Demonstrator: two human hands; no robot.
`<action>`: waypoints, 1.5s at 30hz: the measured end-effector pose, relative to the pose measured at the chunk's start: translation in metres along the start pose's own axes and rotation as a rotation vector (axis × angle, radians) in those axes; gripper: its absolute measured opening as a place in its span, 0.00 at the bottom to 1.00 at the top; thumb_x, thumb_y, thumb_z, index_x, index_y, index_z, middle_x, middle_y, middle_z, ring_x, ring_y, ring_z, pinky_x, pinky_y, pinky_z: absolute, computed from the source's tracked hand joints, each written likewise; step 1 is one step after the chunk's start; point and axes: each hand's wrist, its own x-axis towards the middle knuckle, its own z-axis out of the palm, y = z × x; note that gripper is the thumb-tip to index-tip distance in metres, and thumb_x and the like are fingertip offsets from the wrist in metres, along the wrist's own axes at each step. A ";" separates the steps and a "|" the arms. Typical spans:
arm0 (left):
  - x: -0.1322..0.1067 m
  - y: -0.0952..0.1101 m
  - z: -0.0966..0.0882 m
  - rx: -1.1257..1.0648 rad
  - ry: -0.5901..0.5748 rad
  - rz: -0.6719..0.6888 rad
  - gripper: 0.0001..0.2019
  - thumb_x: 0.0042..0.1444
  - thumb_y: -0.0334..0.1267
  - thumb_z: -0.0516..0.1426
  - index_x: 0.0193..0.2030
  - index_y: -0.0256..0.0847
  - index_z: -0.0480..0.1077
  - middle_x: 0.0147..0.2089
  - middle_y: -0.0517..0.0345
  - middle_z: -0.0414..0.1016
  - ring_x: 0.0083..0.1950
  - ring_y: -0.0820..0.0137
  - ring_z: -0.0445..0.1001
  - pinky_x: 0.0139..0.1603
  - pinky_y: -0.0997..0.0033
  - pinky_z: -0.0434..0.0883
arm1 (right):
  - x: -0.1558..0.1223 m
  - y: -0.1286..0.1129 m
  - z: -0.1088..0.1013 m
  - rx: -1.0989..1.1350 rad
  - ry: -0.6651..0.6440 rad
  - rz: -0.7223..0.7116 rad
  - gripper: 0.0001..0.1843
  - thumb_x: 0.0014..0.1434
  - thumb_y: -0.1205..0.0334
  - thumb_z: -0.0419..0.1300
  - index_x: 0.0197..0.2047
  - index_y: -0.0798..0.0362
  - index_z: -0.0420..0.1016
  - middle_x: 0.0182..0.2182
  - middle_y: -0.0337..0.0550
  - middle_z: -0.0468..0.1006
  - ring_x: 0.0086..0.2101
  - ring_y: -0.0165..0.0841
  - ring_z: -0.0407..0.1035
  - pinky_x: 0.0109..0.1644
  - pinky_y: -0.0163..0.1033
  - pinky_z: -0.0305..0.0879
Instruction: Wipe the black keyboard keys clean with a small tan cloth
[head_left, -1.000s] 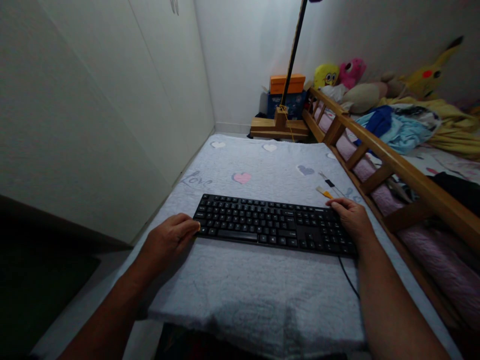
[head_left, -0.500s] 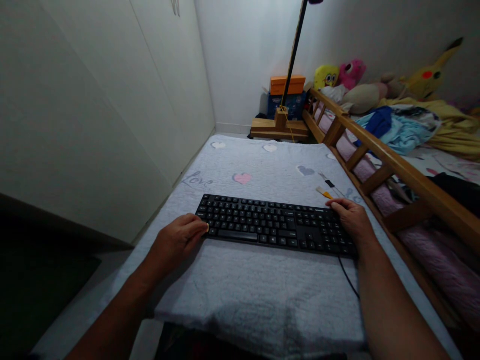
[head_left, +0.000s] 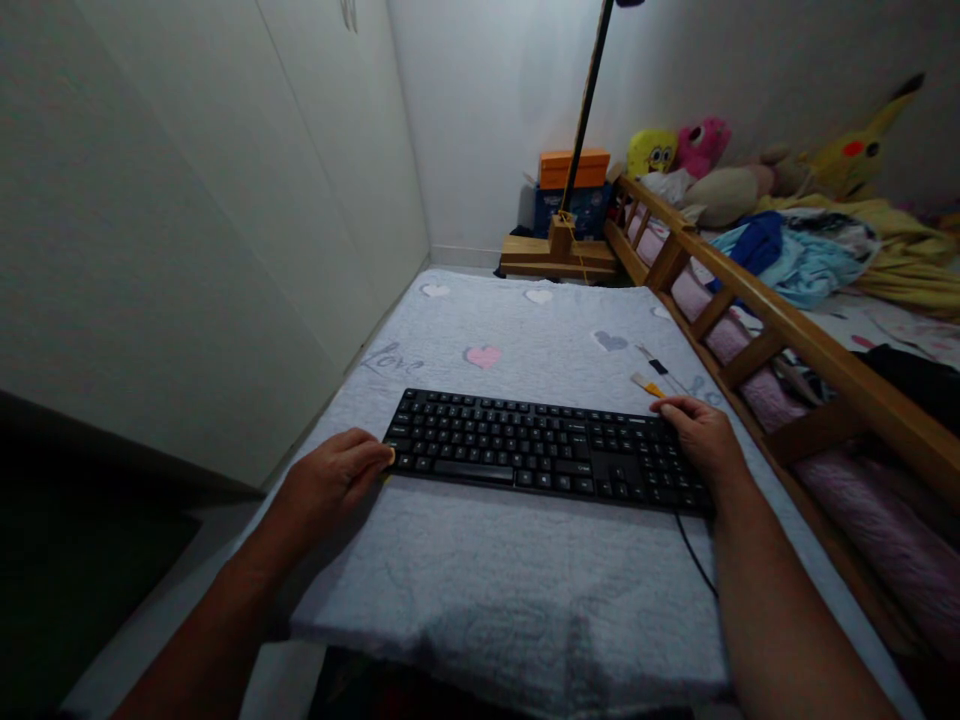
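Observation:
A black keyboard (head_left: pixel 487 440) lies flat on the quilted cover, its keys facing up. At its near left corner, my left hand (head_left: pixel 337 475) is closed in a pinch on a small yellow piece (head_left: pixel 391 456); most of this piece is hidden by the fingers, so its kind is unclear. My right hand (head_left: pixel 701 435) grips the keyboard's right end, with fingertips at the far edge. Just beyond those fingertips is a small brush (head_left: pixel 646 384) with a yellow handle. Tweezers (head_left: pixel 658 367) with a black band, as they appear, lie behind the brush.
The light cover (head_left: pixel 525 570) has heart prints and spans the surface before me. A black cable (head_left: pixel 697 555) runs from the keyboard toward me. Along the right stands a wooden bed rail (head_left: pixel 750 290), with plush toys and bedding behind it. A white cabinet (head_left: pixel 225 200) borders the left.
My left hand has slid left along the keyboard's near edge to its corner, carrying the yellow piece. My right hand has stayed at the right end.

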 end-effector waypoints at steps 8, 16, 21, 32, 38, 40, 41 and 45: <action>0.006 0.000 -0.008 0.059 0.048 0.006 0.13 0.63 0.42 0.53 0.38 0.41 0.78 0.39 0.53 0.78 0.39 0.66 0.76 0.40 0.70 0.71 | 0.001 0.003 0.001 0.015 -0.009 0.009 0.17 0.45 0.50 0.62 0.30 0.54 0.82 0.27 0.43 0.80 0.30 0.37 0.69 0.37 0.41 0.62; 0.051 0.061 0.018 -0.013 0.009 0.270 0.12 0.67 0.37 0.52 0.38 0.41 0.77 0.38 0.55 0.75 0.38 0.70 0.74 0.38 0.73 0.70 | 0.001 0.003 0.000 -0.014 -0.002 0.012 0.18 0.45 0.49 0.61 0.30 0.54 0.82 0.28 0.44 0.80 0.32 0.38 0.70 0.39 0.41 0.62; 0.064 0.069 0.032 0.000 -0.078 0.335 0.11 0.65 0.34 0.54 0.35 0.40 0.76 0.36 0.55 0.74 0.37 0.69 0.73 0.37 0.72 0.69 | 0.001 0.005 0.001 -0.009 -0.016 0.017 0.18 0.45 0.49 0.61 0.31 0.54 0.82 0.28 0.44 0.80 0.30 0.37 0.69 0.38 0.41 0.62; 0.056 0.043 0.029 -0.072 -0.051 0.337 0.11 0.64 0.31 0.53 0.38 0.41 0.77 0.38 0.55 0.74 0.38 0.70 0.73 0.38 0.73 0.69 | 0.002 0.006 0.001 -0.021 -0.010 0.006 0.17 0.46 0.49 0.61 0.31 0.54 0.82 0.27 0.43 0.80 0.30 0.37 0.69 0.39 0.41 0.63; 0.051 0.035 0.021 -0.088 -0.079 0.294 0.12 0.63 0.32 0.52 0.38 0.41 0.78 0.38 0.54 0.75 0.38 0.70 0.74 0.38 0.73 0.70 | 0.000 0.004 0.000 -0.014 -0.014 0.005 0.17 0.46 0.50 0.61 0.31 0.54 0.82 0.26 0.42 0.79 0.30 0.37 0.69 0.38 0.41 0.63; 0.050 0.032 0.018 -0.096 -0.076 0.269 0.12 0.63 0.34 0.52 0.38 0.41 0.78 0.38 0.54 0.75 0.38 0.70 0.74 0.38 0.72 0.70 | 0.000 0.003 0.000 -0.010 -0.012 0.008 0.17 0.46 0.50 0.61 0.31 0.54 0.82 0.26 0.42 0.79 0.30 0.37 0.69 0.38 0.41 0.63; 0.049 0.030 0.017 -0.097 -0.073 0.257 0.12 0.62 0.34 0.52 0.38 0.41 0.78 0.38 0.54 0.75 0.37 0.70 0.74 0.38 0.72 0.70 | 0.000 0.003 0.000 -0.007 -0.011 0.010 0.17 0.45 0.50 0.61 0.31 0.54 0.82 0.26 0.42 0.79 0.30 0.38 0.69 0.38 0.41 0.63; 0.047 0.024 0.012 -0.070 -0.069 0.205 0.11 0.60 0.34 0.52 0.36 0.40 0.78 0.37 0.54 0.75 0.36 0.70 0.74 0.37 0.72 0.69 | 0.001 0.004 0.001 -0.008 -0.006 0.019 0.17 0.45 0.50 0.62 0.31 0.54 0.83 0.27 0.43 0.79 0.31 0.38 0.70 0.39 0.41 0.63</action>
